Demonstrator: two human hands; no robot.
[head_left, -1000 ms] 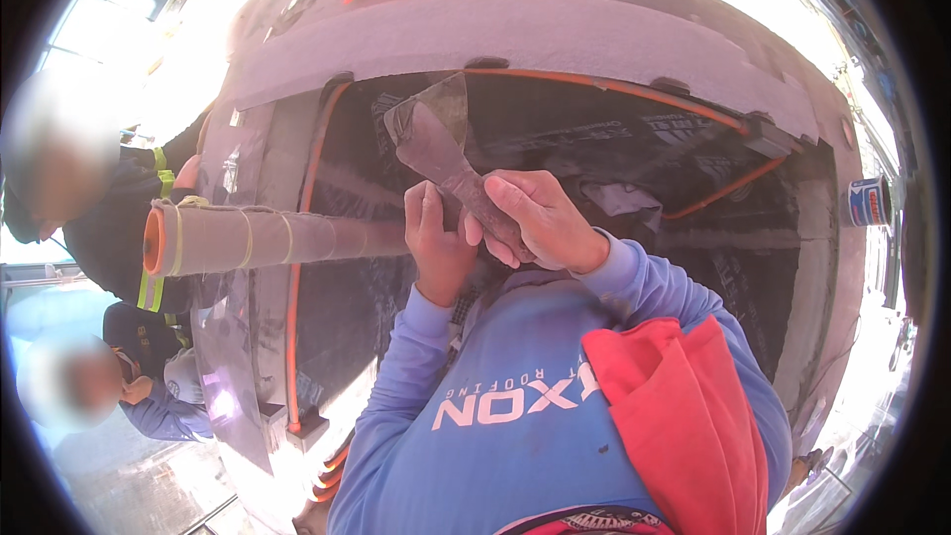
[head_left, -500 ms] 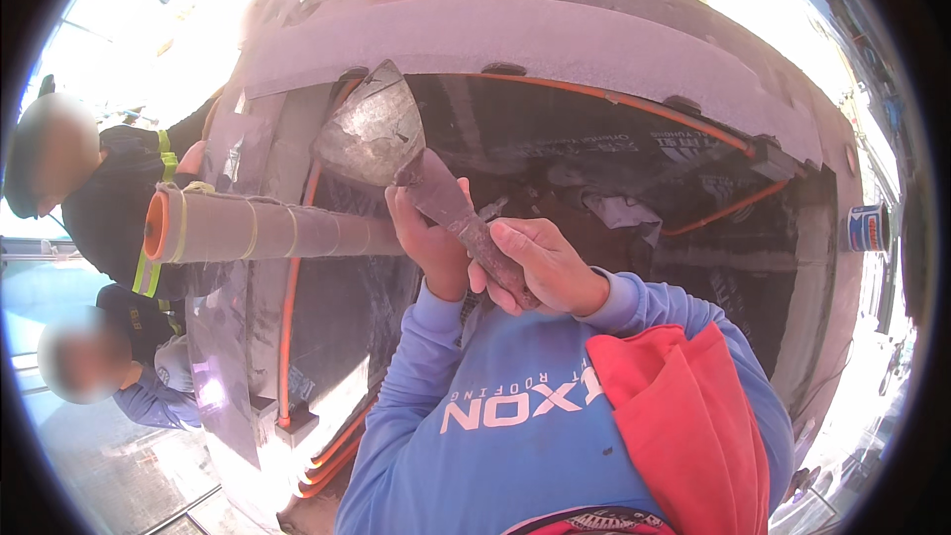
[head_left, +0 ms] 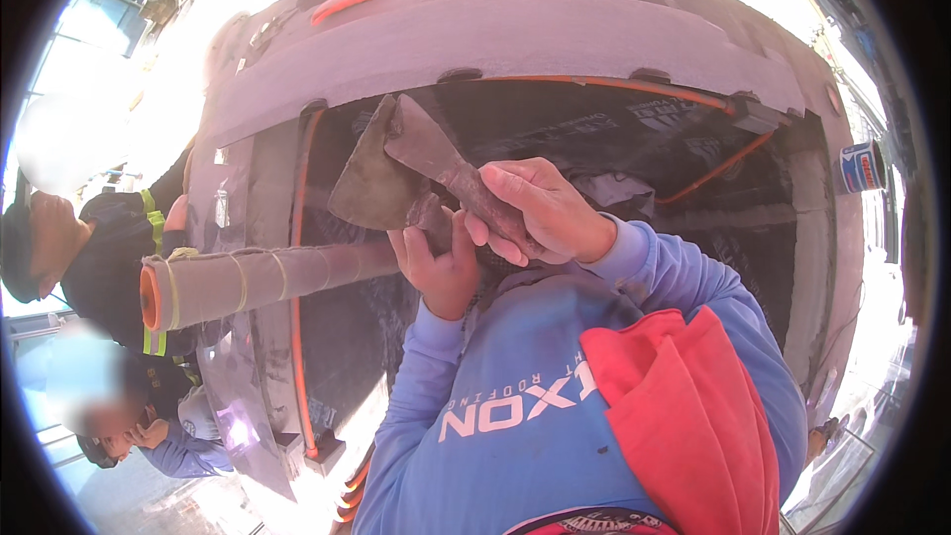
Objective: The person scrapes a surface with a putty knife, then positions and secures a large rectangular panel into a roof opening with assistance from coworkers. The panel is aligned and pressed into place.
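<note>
My left hand (head_left: 443,272) is closed round the short handle of a trowel (head_left: 365,178), whose broad, dirty metal blade points up and left. In my right hand (head_left: 545,213) is the handle of a putty knife (head_left: 424,137). The knife's flared, mortar-coated blade lies across the trowel blade; whether it presses on it I cannot tell. Both tools are held together in front of my chest. Just left of my left hand, a wrapped roll (head_left: 277,277) with yellow ties and an orange end stretches sideways; its right end is hidden by the hand.
A grey ledge (head_left: 515,35) curves round ahead, with an orange-handled tool (head_left: 347,2) on it. Orange tubes (head_left: 302,337) edge a recess lined with dark printed sheeting (head_left: 555,129). A can (head_left: 862,168) stands at right. Two people (head_left: 119,238) are at left, one wearing reflective stripes.
The putty knife has swung up across the trowel, whose blade has turned and moved lower. My right hand has risen slightly. The view has shifted a little.
</note>
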